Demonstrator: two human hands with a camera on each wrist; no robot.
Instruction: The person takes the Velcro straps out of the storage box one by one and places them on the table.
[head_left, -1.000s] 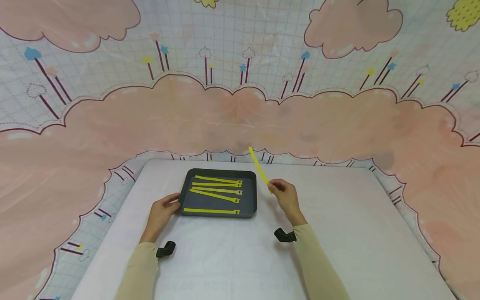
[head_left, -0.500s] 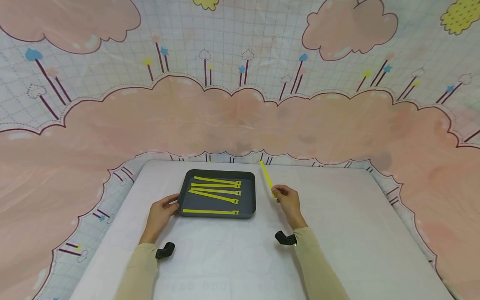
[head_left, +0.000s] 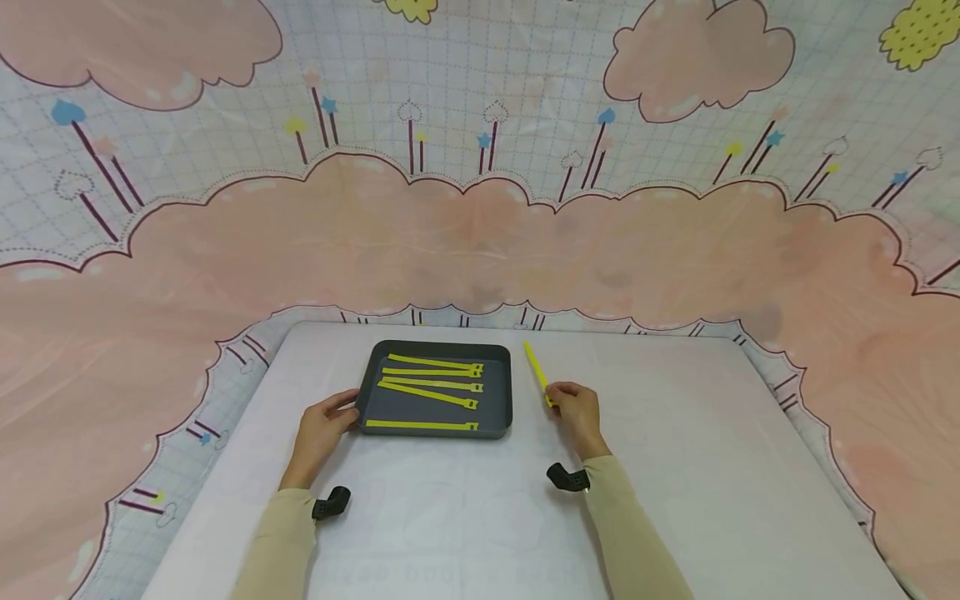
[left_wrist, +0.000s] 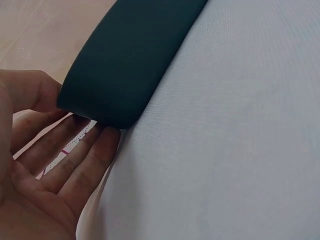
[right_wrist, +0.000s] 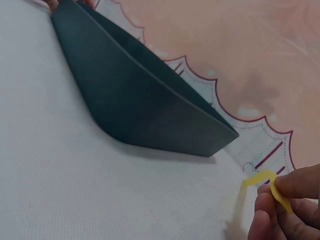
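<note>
A shallow dark grey tray [head_left: 435, 429] rests on the white table, with several yellow hook-and-loop cable ties [head_left: 422, 426] lying flat in it, their slotted heads to the right. My left hand [head_left: 318, 429] holds the tray at its left end. In the left wrist view the thumb is at the rim and the fingertips [left_wrist: 107, 140] reach the lower edge of the wall. To the right of the tray, my right hand [head_left: 577, 412] pinches another yellow cable tie [head_left: 536, 364] between thumb and fingers. Its free end points away and to the left; the gripped end is mostly hidden.
The white table [head_left: 720, 467] spreads around the tray, its far edge just behind it. A patterned cloth backdrop [head_left: 480, 233] hangs beyond. A black camera mount sits on each wrist, the right one [head_left: 567, 477] and the left one [head_left: 332, 502].
My right hand has moved slightly right and down, and the cable tie's free end has come down from past the table's far edge to over the table. My left hand stays on the tray.
</note>
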